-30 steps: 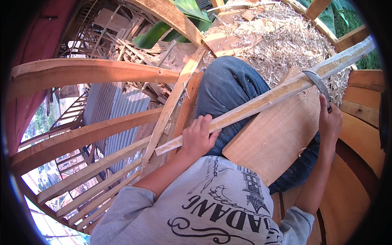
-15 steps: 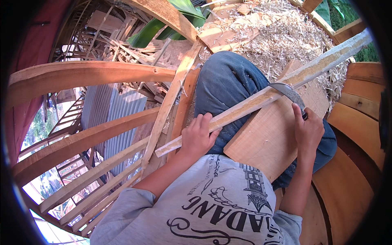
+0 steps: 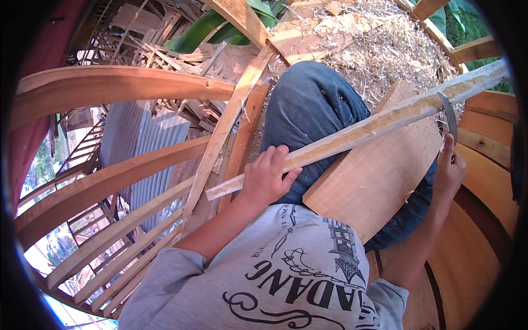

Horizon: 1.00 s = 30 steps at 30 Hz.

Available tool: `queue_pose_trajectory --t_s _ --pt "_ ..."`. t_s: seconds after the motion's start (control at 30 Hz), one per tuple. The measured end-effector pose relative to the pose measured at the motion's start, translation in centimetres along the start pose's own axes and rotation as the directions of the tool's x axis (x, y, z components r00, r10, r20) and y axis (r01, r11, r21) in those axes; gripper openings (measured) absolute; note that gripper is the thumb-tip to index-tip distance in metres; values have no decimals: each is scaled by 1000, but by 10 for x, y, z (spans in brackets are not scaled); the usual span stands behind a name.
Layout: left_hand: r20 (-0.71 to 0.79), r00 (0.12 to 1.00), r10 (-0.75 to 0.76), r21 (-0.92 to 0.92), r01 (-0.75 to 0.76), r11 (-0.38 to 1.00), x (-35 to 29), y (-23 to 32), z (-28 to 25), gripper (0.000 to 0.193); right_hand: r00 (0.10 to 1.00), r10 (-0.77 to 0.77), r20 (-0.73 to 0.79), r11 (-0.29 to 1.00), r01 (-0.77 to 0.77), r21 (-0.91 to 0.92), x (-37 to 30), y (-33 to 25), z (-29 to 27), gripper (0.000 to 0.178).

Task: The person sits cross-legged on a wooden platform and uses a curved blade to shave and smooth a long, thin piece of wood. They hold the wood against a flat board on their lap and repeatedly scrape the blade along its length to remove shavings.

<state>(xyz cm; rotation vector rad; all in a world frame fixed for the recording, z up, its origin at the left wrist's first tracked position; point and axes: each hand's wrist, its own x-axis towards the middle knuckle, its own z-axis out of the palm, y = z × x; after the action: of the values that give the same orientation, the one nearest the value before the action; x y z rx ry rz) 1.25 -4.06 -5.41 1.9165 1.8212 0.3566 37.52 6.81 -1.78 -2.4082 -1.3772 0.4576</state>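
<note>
A long pale wooden pole [image 3: 366,131], with bark-like tan patches, slants across my lap from lower left to upper right. My left hand [image 3: 267,176] is closed round it near its lower left end, by my knee [image 3: 311,102]. Farther up, the curved blade of a sickle-shaped knife [image 3: 450,118] lies against the pole. My right hand [image 3: 450,171] grips the knife's dark handle, index finger stretched along it. Beneath the pole, a broad flat board [image 3: 368,184] leans over my lap.
Curly wood shavings [image 3: 379,55] cover the ground ahead. Curved wooden ribs [image 3: 126,82] and slats stand at my left, and orange-brown planks [image 3: 484,159] curve at my right. Corrugated metal sheets [image 3: 154,148] and scrap wood [image 3: 159,55] lie beyond the ribs.
My right hand has moved the knife up and right along the pole, from over the board to near the far end. My left hand keeps its hold.
</note>
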Motion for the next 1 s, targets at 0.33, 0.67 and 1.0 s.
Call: queue_pose_trajectory --t_s 0.33,0.67,1.0 --pt "163 987 -12 -126 33 991 14 -4 -21 40 938 -336 84 933 344 -104 -58 -33 53 58" --pt "144 990 9 -203 21 979 18 -12 -19 38 925 374 -71 838 -304 453 98 128 -38 68" --pt "73 997 -14 -60 18 998 10 -3 -8 40 970 -224 89 955 237 -179 -23 -37 25 63"
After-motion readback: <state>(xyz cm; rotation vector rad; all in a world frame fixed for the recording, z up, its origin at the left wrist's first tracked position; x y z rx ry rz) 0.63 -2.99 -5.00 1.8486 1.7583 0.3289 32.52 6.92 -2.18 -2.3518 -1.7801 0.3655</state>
